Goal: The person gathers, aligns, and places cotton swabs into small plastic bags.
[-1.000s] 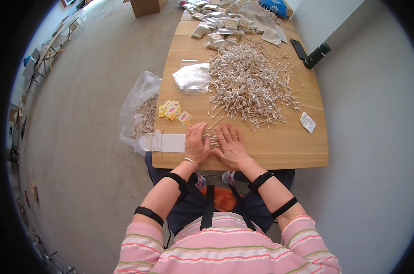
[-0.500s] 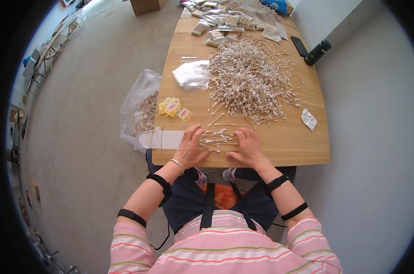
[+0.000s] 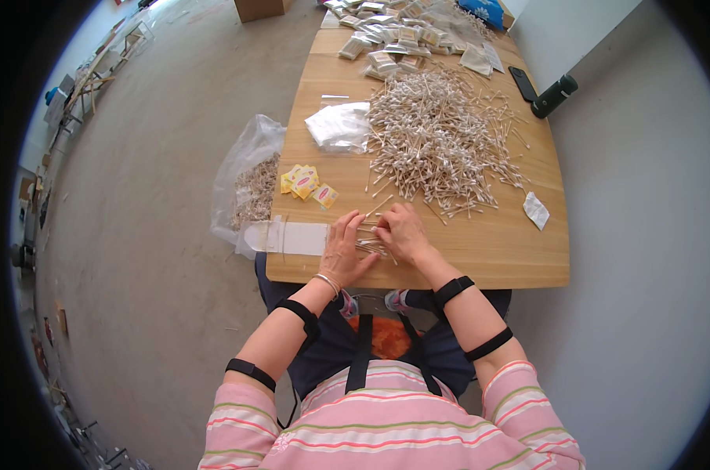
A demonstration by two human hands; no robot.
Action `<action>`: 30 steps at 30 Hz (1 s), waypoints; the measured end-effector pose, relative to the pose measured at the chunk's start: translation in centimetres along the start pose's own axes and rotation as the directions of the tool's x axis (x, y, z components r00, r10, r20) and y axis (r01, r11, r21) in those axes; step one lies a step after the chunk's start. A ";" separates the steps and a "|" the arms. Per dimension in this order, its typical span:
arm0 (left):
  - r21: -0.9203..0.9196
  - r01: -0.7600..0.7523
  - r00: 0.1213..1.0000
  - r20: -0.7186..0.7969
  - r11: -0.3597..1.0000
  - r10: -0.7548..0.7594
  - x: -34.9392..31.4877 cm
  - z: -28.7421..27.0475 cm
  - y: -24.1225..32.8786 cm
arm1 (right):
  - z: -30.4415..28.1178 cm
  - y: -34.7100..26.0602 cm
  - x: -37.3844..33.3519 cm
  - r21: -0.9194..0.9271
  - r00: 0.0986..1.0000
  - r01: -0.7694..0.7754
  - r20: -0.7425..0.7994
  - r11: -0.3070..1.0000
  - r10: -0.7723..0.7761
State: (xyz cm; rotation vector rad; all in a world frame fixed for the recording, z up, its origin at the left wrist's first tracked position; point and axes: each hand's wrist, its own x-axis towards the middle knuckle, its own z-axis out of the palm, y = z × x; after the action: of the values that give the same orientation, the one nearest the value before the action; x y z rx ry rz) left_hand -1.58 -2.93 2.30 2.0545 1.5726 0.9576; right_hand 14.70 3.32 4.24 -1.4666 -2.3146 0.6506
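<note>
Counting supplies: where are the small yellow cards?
In the head view, the yellow cards lie near the left edge of the table, between the flat clear bags and white strip.

1. I saw a pale grey wall [image 3: 645, 211] right of the right hand [image 3: 403, 235].
2. Grey floor [image 3: 151, 196] spread beyond the left hand [image 3: 344, 249].
3. A wooden table [image 3: 488, 251] stood beneath both.
4. Far ahead-left of them, bright light washed another wall [image 3: 79, 48].

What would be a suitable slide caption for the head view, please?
A few cotton swabs between left hand and right hand, a large heap lying beyond.
</note>
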 end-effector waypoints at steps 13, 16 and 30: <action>-0.058 0.010 1.000 -0.006 0.998 -0.010 0.4 -0.3 0.2 | -2.6 3.0 0.4 0.387 0.985 -0.101 -0.089 0.917 0.146; -0.066 0.013 1.000 -0.003 0.998 -0.013 0.4 -0.3 0.1 | -2.5 2.3 0.4 0.533 0.968 -0.092 -0.150 0.841 0.201; -0.147 0.020 0.999 -0.031 0.989 -0.025 0.5 0.2 -0.6 | -2.7 4.6 -0.4 0.721 0.905 -0.324 0.048 0.612 0.422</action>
State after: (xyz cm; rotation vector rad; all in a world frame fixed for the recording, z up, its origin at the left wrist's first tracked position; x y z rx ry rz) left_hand -1.74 -2.27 1.91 1.9265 1.4913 1.0700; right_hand 19.70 5.19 4.10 -1.5057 -1.3497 1.3472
